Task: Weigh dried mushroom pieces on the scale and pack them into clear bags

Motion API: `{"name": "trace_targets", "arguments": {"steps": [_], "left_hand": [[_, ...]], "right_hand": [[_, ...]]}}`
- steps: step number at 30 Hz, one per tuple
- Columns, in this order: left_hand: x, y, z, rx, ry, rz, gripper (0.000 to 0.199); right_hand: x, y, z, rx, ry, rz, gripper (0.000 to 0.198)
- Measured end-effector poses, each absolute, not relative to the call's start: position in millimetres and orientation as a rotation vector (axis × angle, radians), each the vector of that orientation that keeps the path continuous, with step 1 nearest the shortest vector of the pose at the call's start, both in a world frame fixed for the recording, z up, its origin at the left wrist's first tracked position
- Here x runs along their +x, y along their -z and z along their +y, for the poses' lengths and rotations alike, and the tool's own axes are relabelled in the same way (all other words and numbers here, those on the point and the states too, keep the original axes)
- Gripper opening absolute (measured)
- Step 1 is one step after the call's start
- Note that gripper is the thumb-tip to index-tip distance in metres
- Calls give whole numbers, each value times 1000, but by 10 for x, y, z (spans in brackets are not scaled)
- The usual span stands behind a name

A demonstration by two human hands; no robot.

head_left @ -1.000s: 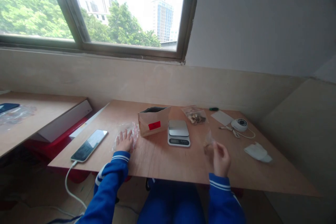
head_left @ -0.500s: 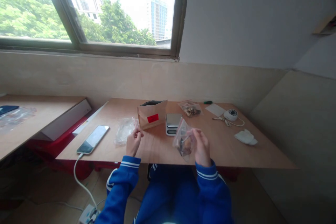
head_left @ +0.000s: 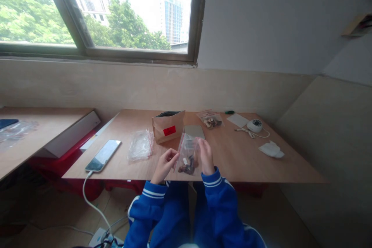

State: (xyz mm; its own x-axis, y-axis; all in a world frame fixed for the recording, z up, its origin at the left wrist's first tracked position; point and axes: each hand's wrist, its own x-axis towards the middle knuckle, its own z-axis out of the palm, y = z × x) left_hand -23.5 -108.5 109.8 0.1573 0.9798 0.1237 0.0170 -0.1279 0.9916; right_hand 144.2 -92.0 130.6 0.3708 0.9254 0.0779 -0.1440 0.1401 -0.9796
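Observation:
Above the table's front edge hangs a clear zip-lock bag (head_left: 189, 151) with a red stripe along its seal, holding dark brown dried pieces and a small white bit. My right hand (head_left: 206, 156) grips it by the right side. At its left edge, my left hand (head_left: 166, 165) is closed with thumb and finger pinching the plastic. Just behind the bag is a small kitchen scale (head_left: 195, 131), partly covered by it. A brown paper pouch (head_left: 162, 128) with a red label stands upright and open at the top, left of the scale.
Flat clear bags (head_left: 140, 146) lie left of the pouch, beside a phone (head_left: 104, 155) on a white cable. Another zip-lock bag (head_left: 211, 120) of dried pieces rests at the back. Rightward are a white dome camera (head_left: 255, 125) with its cord and a crumpled white tissue (head_left: 271, 150).
The right hand has brought the zip-lock bag left and in front of the scale. My left hand has moved right from the flat bags to this bag's left edge.

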Motion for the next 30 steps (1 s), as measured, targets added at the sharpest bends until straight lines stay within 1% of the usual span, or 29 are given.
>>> {"name": "trace_targets", "arguments": {"steps": [2,3,4,7,10,16,19,23,27,30], "left_hand": [[-218,-1064,-1077,1313,-1189,1035,32],[-196,-1047,-1073,1259,-1196,1026,33],[-168,-1032,-1069,1194,-1199,1014,35],[-82,-995,-1060,972,-1235,967,38],[-39,-972,-1060,831,-1320,931,38],[-28,-973,-1097,893,-1399,933,35],[-18,-991,-1116,905,-1381,899,36],[-33,-1009,-1127,955,-1380,880,36],[-72,-1039,-1140,1010,-1369,897,33],[-77,-1058,-1143,1091,-1321,895,32]], "right_hand": [[1401,-1234,-918,-1281,-616,-960,38],[1372,-1204,-936,-1299,-523,-1045,34],[1337,-1178,-966,-1290,-502,-1166,29],[1219,-1121,-1075,-1179,-686,-1522,16],[1134,-1083,-1144,-1176,-783,-1583,12],[1106,-1055,-1158,-1199,-868,-1567,14],[1098,-1050,-1163,-1201,-860,-1548,13],[1094,-1048,-1175,-1186,-857,-1543,17],[1099,-1054,-1191,-1189,-904,-1463,18],[1092,-1031,-1197,-1211,-953,-1353,22]]}}
